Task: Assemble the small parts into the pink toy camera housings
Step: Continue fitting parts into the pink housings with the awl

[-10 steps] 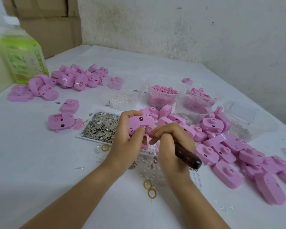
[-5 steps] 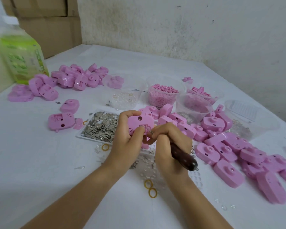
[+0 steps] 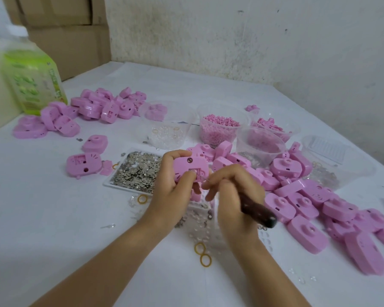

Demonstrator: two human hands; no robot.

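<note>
My left hand (image 3: 172, 189) grips a pink toy camera housing (image 3: 187, 167) above the table's middle, its open inner side facing me, thumb pressed on its lower edge. My right hand (image 3: 233, 196) holds a dark wooden-handled tool (image 3: 258, 210), whose thin metal tip touches the housing's small square recess. A flat tray of small silver metal pieces (image 3: 134, 171) lies just left of the hands. Tubs of tiny pink parts (image 3: 218, 129) and of clear rings (image 3: 167, 134) stand behind.
Pink housings lie heaped at the right (image 3: 308, 196) and at the back left (image 3: 93, 107), two more (image 3: 83, 163) left of the tray. A green bottle (image 3: 31, 76) stands far left. Yellow rubber bands (image 3: 203, 254) and clear bits litter the white table (image 3: 53, 218).
The right hand has shifted slightly right and down with the tool, its tip staying at the housing's recess. The left hand keeps the housing almost still.
</note>
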